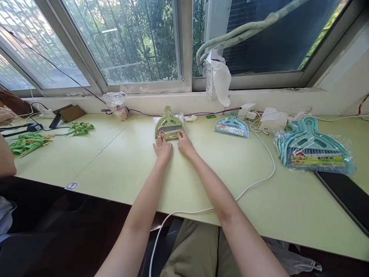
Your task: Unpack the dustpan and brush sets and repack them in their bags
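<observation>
A green dustpan and brush set (pixel 168 122) in clear plastic wrap lies on the table in front of me, its handle towards the window and a printed label across it. My left hand (pixel 163 148) rests at its near left corner, fingers spread, with some fingertips over the label's edge. At the near right corner, the thumb and fingers of my right hand (pixel 186 144) are closed on the same set. What lies under the fingertips is hidden.
To the right are a single blue dustpan set (pixel 231 126), a stack of wrapped turquoise dustpan sets (pixel 313 148) and a black phone (pixel 346 196). A white cable (pixel 256 184) crosses the table. Green rolled pieces (pixel 30 143) lie left, near another person's arm (pixel 6 157).
</observation>
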Demonstrator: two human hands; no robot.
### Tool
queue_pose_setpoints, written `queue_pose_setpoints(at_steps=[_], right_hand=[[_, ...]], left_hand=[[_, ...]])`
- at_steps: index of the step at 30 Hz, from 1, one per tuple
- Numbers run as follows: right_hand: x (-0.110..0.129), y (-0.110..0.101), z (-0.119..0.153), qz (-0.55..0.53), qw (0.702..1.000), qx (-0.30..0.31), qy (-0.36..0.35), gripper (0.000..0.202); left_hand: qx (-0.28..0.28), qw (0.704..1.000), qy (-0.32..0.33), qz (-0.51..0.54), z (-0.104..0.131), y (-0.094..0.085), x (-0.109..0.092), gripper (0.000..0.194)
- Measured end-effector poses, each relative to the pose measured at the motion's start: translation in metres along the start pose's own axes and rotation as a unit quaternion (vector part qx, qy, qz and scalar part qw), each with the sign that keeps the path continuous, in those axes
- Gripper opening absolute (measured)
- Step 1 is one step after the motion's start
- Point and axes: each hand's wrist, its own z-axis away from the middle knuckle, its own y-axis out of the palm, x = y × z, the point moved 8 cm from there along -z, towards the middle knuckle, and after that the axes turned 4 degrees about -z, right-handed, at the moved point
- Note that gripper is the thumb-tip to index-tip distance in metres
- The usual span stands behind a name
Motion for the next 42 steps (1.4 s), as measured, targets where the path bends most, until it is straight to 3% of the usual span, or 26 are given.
queue_pose_setpoints(at_steps=[8,16,25,29,34,39,42], right_hand=[[0.017,-0.01,0.007,0.084,0.996,0.004,-0.037,0.049],[0.011,-0.007,0.005,0.064,0.998,0.017,-0.009,0.054],[0.009,-0.013,0.008,0.154,0.987,0.014,0.037,0.059],[0.009,-0.014,0.009,0.167,0.985,0.018,0.046,0.061],[0.009,-0.012,0.009,0.173,0.984,0.025,0.04,0.061],[0.008,-0.011,0.007,0.172,0.984,0.027,0.037,0.058],[0.009,-0.013,0.008,0.165,0.985,0.019,0.037,0.057]], left_hand=[[-0.001,1.0,-0.024,-0.012,-0.004,0.003,0.005,0.064],[0.007,0.998,-0.018,-0.052,-0.002,0.0,0.003,0.063],[0.001,0.995,-0.025,-0.1,-0.003,-0.002,0.001,0.062],[-0.028,0.994,-0.014,-0.106,-0.004,-0.006,-0.002,0.06],[-0.084,0.99,0.05,-0.099,-0.003,-0.013,-0.016,0.057],[-0.055,0.978,0.192,-0.055,-0.003,-0.006,-0.04,0.054],[-0.048,0.972,0.225,-0.043,-0.003,-0.002,-0.044,0.053]])
